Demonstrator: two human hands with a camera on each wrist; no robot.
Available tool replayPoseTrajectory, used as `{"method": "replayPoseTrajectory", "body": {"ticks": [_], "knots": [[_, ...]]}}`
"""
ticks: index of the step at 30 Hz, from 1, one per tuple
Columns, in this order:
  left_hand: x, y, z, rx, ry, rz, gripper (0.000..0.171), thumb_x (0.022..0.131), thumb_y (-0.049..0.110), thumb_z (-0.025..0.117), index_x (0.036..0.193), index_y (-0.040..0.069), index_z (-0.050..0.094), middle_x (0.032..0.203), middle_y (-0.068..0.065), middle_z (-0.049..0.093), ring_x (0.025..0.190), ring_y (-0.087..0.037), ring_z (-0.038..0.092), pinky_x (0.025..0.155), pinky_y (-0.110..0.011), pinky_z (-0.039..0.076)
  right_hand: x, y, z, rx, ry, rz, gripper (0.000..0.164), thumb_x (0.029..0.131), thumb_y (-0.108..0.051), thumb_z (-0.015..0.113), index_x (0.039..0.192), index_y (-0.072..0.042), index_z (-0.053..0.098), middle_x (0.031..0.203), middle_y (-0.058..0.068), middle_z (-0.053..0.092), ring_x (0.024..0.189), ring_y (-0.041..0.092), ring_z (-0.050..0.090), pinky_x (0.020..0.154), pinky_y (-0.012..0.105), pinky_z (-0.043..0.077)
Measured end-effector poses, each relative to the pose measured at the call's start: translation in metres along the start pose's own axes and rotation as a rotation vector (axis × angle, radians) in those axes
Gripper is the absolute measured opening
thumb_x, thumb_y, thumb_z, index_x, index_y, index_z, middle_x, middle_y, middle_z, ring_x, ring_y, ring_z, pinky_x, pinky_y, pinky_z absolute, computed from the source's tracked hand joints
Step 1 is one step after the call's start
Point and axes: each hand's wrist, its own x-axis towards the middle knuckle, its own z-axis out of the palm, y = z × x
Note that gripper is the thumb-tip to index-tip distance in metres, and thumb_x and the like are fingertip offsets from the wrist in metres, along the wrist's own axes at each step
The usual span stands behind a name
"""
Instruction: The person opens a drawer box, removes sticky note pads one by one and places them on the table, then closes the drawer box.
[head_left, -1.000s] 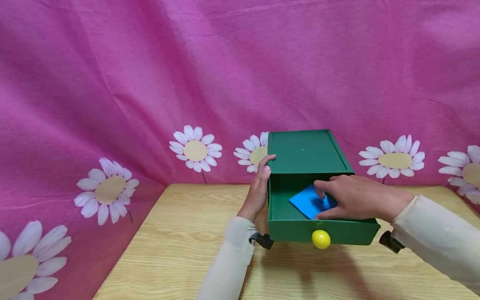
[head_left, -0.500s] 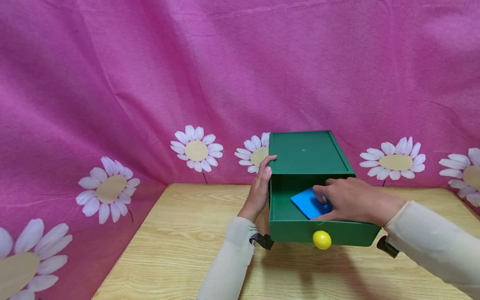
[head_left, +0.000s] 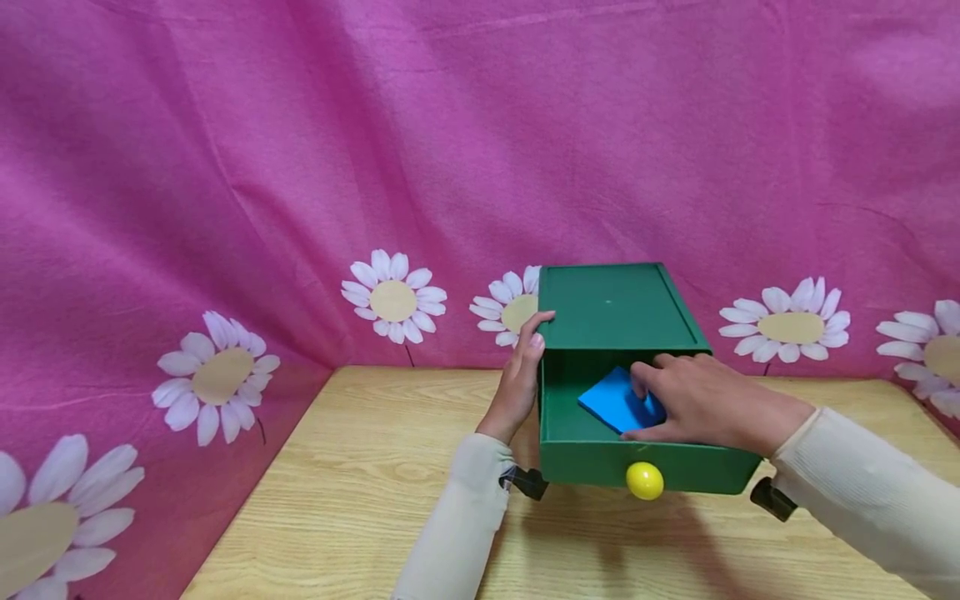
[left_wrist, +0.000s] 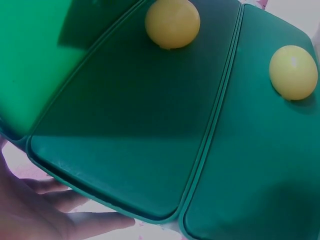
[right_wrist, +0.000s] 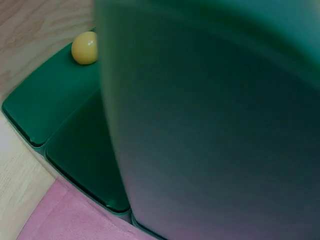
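Observation:
A green drawer cabinet [head_left: 615, 304] stands on the table, its top drawer [head_left: 585, 462] pulled out, with a yellow knob [head_left: 645, 481] on the front. Inside that drawer lies a flat blue square pad [head_left: 611, 404], partly covered by my right hand [head_left: 697, 400]. The right thumb is at the pad's front corner and the bent index finger is over it; the other fingers are hidden, so I cannot tell whether they grip the pad. My left hand [head_left: 517, 383] rests against the cabinet's left side, a fingertip over the top edge; in the left wrist view its fingers [left_wrist: 100, 223] extend along the side.
Lower drawer fronts [left_wrist: 120, 165] with yellow knobs [left_wrist: 172, 22] show shut beneath the pulled-out drawer. The wooden table [head_left: 360, 467] extends left of the cabinet. A pink flowered cloth [head_left: 450, 167] hangs behind it.
The blue pad has shifted and turned slightly under the right hand, which has moved a little left. The left hand stays against the cabinet.

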Motion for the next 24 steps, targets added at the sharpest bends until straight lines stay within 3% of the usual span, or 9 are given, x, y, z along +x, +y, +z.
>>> {"method": "replayPoseTrajectory", "body": {"ticks": [7,16,24], "knots": [[0.0008,-0.0027,0.0002,0.001,0.009,-0.005,0.046,0.099,0.050,0.026,0.143,0.042,0.034,0.151,0.010,0.030,0.132,-0.015,0.033,0.107,-0.053,0.028,0.0001,-0.0031,-0.0024,0.006,-0.025,0.030,0.049,0.071,-0.056,0.077,0.089,-0.016,0.057,0.075,-0.003,0.051,0.063,0.010,0.047,0.052,0.026,0.039],[-0.0010,-0.0008,0.0000,0.022,0.015,0.008,0.047,0.100,0.049,0.025,0.145,0.038,0.034,0.152,0.008,0.030,0.134,-0.018,0.033,0.107,-0.055,0.026,0.0010,-0.0078,-0.0066,0.071,-0.095,0.071,0.050,0.071,-0.051,0.079,0.098,-0.014,0.059,0.082,0.002,0.056,0.070,0.014,0.052,0.056,0.029,0.048],[0.0002,-0.0018,-0.0001,0.012,0.019,0.017,0.046,0.100,0.047,0.026,0.144,0.037,0.035,0.150,0.009,0.032,0.132,-0.017,0.035,0.107,-0.052,0.027,0.0013,-0.0084,-0.0092,0.067,-0.113,0.072,0.059,0.071,-0.050,0.080,0.109,-0.008,0.064,0.090,0.007,0.064,0.078,0.020,0.061,0.064,0.040,0.055]]}}
